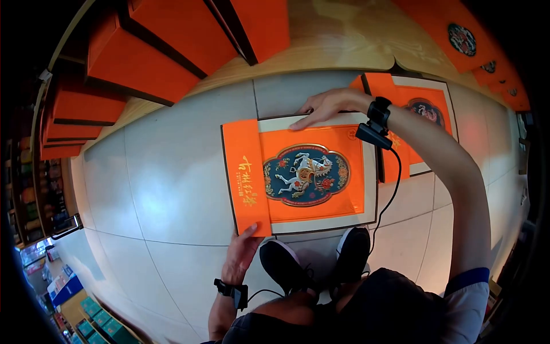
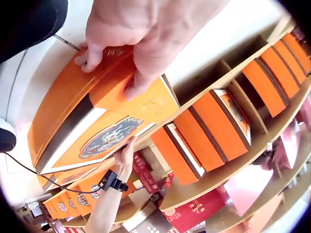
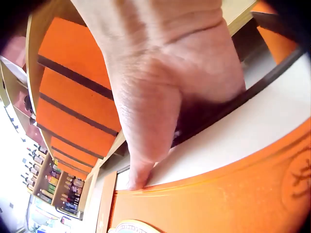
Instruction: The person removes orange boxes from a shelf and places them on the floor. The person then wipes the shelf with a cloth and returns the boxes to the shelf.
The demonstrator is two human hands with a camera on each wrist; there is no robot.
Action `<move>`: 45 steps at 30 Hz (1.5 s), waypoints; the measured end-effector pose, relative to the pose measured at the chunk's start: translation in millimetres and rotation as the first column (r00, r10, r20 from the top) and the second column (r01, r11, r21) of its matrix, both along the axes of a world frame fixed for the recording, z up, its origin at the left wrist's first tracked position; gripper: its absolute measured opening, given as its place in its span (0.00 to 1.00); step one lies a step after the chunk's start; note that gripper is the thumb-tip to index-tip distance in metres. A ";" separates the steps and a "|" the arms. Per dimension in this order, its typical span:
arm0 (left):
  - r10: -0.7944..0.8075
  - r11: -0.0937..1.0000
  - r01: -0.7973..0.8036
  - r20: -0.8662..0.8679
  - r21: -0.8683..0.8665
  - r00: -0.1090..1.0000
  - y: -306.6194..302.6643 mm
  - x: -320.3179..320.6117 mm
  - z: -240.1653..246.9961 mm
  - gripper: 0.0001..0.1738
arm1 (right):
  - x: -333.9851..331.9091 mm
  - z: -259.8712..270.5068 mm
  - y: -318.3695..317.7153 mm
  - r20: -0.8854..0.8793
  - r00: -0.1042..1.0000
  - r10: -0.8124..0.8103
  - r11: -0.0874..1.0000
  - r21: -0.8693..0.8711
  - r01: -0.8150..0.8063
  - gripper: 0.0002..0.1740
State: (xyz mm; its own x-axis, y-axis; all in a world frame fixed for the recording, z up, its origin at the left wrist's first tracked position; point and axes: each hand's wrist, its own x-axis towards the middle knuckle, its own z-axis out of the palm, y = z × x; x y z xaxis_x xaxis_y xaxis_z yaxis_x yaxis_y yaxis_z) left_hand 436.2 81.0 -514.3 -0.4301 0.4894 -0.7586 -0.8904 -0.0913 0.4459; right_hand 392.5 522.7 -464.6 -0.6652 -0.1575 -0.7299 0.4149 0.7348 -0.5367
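Observation:
An orange gift box [image 1: 306, 175] with a cream border and dark sides is held low over the tiled floor, its face up. On the face is a dark blue plaque with a white horse; an orange band with gold lettering crosses the left end. My left hand [image 1: 240, 252] grips the near left corner, thumb on the band and fingers round the side, as the left wrist view shows. At the far edge my right hand [image 1: 329, 106] holds the box, its thumb [image 3: 141, 172] on the cream border and the other fingers hidden behind the dark side.
A similar orange box [image 1: 444, 94] lies on the floor to the right, partly behind my right arm. Several orange boxes [image 1: 166, 34] stand on the curved wooden shelf [image 1: 344, 34] ahead. My black shoes [image 1: 286, 264] are close below the held box. A camera cable [image 1: 392, 198] hangs from my right wrist.

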 end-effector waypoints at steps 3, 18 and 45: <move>0.029 0.999 -0.030 0.027 0.021 0.999 -0.5 1.8 0.5 0.31 | -3.1 -3.0 -3.9 0.025 0.999 0.027 1.000 0.014 -0.028 0.57; -0.075 0.992 0.071 0.036 0.100 0.997 -22.8 -9.6 11.1 0.35 | 15.7 -16.2 -6.3 -0.143 0.990 -0.003 0.995 0.102 0.018 0.57; -0.206 0.785 -0.449 -0.863 -0.427 0.461 -187.4 -130.1 215.7 0.22 | 137.8 141.8 76.2 -0.365 0.896 -0.252 0.890 0.277 0.363 0.61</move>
State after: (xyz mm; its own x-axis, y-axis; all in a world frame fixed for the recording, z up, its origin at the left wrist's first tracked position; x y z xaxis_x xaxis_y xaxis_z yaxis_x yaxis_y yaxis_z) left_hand 306.0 -106.4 -298.7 -0.9987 0.0296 -0.0416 -0.0276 0.3723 0.9277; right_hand 530.3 598.9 -322.8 -0.8394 0.3052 -0.4496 0.5016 0.7535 -0.4250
